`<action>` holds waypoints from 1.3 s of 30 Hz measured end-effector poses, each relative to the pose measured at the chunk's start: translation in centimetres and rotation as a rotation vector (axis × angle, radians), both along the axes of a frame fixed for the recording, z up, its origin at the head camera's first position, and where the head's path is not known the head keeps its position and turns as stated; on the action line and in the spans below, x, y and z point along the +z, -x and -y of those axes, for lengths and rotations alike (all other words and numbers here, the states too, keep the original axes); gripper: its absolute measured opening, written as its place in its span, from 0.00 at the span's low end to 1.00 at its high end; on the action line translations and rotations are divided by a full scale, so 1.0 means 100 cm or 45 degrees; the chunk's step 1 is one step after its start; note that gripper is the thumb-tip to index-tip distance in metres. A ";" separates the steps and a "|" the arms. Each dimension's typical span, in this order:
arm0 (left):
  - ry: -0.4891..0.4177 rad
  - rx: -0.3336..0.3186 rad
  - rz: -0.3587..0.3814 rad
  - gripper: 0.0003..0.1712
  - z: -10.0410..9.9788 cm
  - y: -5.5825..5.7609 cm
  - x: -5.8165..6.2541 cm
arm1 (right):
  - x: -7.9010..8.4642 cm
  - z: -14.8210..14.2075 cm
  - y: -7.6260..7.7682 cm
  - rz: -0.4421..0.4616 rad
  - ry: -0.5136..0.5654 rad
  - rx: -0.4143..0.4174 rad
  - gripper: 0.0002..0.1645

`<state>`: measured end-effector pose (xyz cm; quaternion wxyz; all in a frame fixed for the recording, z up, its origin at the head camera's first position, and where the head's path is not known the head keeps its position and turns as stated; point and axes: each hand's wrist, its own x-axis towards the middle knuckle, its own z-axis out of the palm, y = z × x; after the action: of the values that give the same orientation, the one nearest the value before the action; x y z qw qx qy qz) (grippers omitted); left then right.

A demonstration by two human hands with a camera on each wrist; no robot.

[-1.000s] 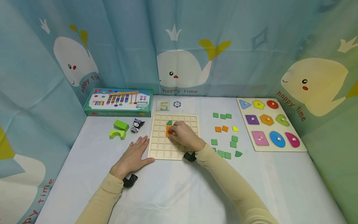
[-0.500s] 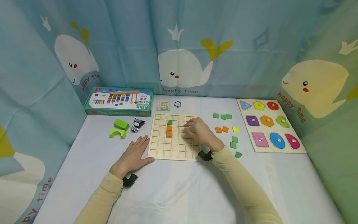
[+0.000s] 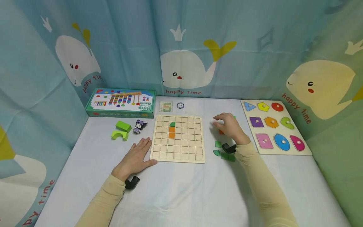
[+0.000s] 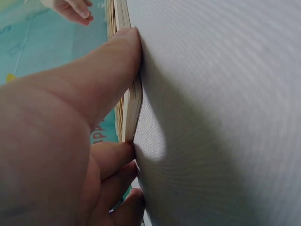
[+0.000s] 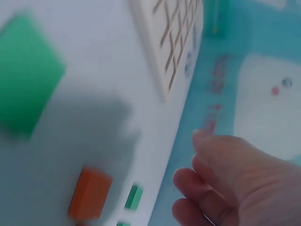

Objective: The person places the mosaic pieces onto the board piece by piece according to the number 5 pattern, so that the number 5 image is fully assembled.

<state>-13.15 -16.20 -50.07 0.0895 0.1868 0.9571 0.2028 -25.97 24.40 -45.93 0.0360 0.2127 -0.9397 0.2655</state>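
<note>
My left hand (image 3: 135,158) rests flat on the table, thumb and fingertips at the left edge of a wooden grid board (image 3: 187,142); the left wrist view shows its thumb (image 4: 120,56) against the board's side. In one column of the grid sit a green quarter-round tile (image 3: 172,124) and two orange square tiles (image 3: 171,135) below it. Right of the board, my right hand (image 3: 230,126) hovers over loose tiles with relaxed fingers and nothing between them. An orange tile (image 5: 91,194) and a green tile (image 5: 28,70) lie beneath it; other tiles are hidden by the hand and wrist.
A shape puzzle board (image 3: 278,129) lies at the right. Behind the grid are a small pattern card (image 3: 165,106) and a round chip (image 3: 180,105). To the left stand a game box (image 3: 120,104), a small figurine (image 3: 139,126) and two light green blocks (image 3: 119,135).
My right hand has let go of an orange tile on the grid and moved right, off the board to over the loose tiles. The left hand has stayed in place.
</note>
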 end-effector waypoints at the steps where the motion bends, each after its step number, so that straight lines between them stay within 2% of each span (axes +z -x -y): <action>1: -0.001 0.001 0.000 0.53 0.000 0.000 0.000 | -0.001 -0.005 0.002 0.000 0.005 -0.016 0.17; 4: -0.001 0.003 -0.002 0.53 0.000 0.000 0.000 | -0.003 -0.016 0.007 0.010 0.009 -0.057 0.17; 12: 0.013 0.007 0.013 0.53 -0.001 0.000 -0.001 | -0.004 -0.030 0.020 0.123 -0.032 -0.142 0.19; 22: 0.007 0.016 0.014 0.52 -0.001 -0.001 0.001 | -0.009 -0.037 0.040 0.311 -0.072 -0.221 0.23; 32: 0.022 0.010 0.016 0.53 -0.001 -0.001 0.001 | -0.025 -0.038 0.051 0.271 -0.083 -0.207 0.22; 39: 0.017 0.011 0.012 0.53 -0.002 -0.001 0.003 | -0.023 -0.035 0.051 0.201 -0.179 -0.231 0.19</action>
<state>-13.08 -15.96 -49.75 0.0943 0.1810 0.9588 0.1976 -31.08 27.87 -48.18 -0.0293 0.1075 -0.9712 0.2108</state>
